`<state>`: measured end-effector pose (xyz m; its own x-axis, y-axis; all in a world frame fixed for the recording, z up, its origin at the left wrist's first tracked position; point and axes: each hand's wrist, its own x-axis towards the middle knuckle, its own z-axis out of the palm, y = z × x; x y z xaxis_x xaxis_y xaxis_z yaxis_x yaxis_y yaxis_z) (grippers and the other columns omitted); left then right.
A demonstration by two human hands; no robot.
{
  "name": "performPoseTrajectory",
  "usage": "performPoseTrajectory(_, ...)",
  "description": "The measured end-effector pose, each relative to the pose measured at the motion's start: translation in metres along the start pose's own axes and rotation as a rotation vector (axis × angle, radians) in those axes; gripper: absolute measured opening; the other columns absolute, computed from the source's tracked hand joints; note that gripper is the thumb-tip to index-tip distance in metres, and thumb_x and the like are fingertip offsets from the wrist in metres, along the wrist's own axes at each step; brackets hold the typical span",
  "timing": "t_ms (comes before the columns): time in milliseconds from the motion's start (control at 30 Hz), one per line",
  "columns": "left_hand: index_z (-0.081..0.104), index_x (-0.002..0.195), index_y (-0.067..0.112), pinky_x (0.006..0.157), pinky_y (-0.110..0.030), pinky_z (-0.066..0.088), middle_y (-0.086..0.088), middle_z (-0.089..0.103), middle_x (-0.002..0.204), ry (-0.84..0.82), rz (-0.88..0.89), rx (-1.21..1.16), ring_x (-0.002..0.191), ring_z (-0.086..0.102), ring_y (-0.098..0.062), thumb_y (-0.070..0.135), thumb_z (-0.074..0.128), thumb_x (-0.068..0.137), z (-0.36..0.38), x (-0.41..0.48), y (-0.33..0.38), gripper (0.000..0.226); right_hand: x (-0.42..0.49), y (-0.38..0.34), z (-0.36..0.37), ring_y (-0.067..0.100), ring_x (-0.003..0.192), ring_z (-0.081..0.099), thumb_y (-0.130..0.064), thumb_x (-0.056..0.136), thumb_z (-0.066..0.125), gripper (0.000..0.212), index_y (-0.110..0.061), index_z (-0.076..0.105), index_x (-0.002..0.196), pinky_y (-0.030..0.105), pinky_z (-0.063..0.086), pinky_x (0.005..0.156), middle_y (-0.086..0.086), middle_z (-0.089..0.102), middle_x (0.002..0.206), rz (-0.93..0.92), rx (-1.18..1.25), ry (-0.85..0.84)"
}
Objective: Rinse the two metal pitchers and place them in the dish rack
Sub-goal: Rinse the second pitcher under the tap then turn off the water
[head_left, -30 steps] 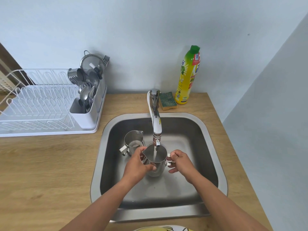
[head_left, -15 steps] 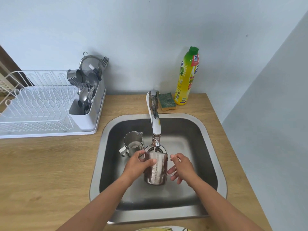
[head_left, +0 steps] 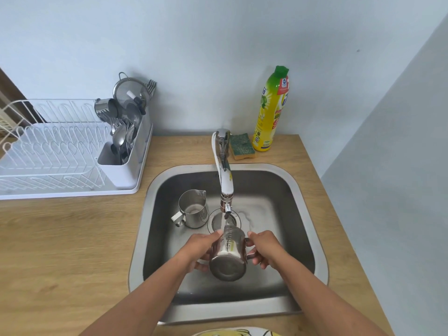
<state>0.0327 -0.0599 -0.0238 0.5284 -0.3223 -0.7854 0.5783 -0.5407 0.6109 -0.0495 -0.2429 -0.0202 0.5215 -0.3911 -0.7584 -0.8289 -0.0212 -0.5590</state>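
Evidently the rinse was midway: both hands, left hand (head_left: 198, 248) and right hand (head_left: 264, 251), held the tipped pitcher (head_left: 229, 258) under the faucet (head_left: 226, 187). Next, probably, the dish rack (head_left: 55, 151) at the counter's back-left.

Yellow bottle (head_left: 269, 112), green cap; white rack (head_left: 48, 151); silver pitchers (head_left: 194, 209).

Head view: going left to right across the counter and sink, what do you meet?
Dish rack → cutlery holder → upright pitcher in the sink → faucet → sponge → dish soap bottle.
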Motion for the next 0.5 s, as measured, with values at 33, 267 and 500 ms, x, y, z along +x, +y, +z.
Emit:
performPoseTrajectory(33,0.068,0.107,0.009,0.061,-0.035,0.058,-0.01,0.066,0.087,-0.001,-0.003,0.002,0.074,0.062,-0.023,0.06,0.062,0.082,-0.001,0.0,0.001,0.057,0.0,-0.001,0.0,0.019,0.032,0.052,-0.032,0.101,0.044,0.037,-0.001,0.06,0.092,0.02,0.036,0.036,0.014,0.064,0.063,0.009,0.006,-0.003)
performPoseTrajectory(267,0.065,0.108,0.011,0.066,-0.045,0.061,-0.019,0.067,0.103,-0.042,-0.017,0.024,0.079,0.068,-0.03,0.06,0.059,0.085,-0.003,-0.004,0.004,0.055,-0.003,-0.008,0.003,0.019,0.034,0.055,-0.032,0.101,0.043,0.037,0.0,0.06,0.095,0.019,0.036,0.036,0.015,0.065,0.063,0.012,0.0,-0.011)
performPoseTrajectory(500,0.064,0.114,0.017,0.082,-0.054,0.058,-0.01,0.073,0.096,-0.16,0.043,-0.097,0.086,0.07,-0.031,0.047,0.075,0.078,-0.01,0.004,-0.007,0.047,-0.016,-0.014,0.001,0.025,0.044,0.06,-0.046,0.097,0.039,0.038,-0.011,0.055,0.096,0.019,0.036,0.04,0.008,0.066,0.059,-0.082,-0.118,-0.007)
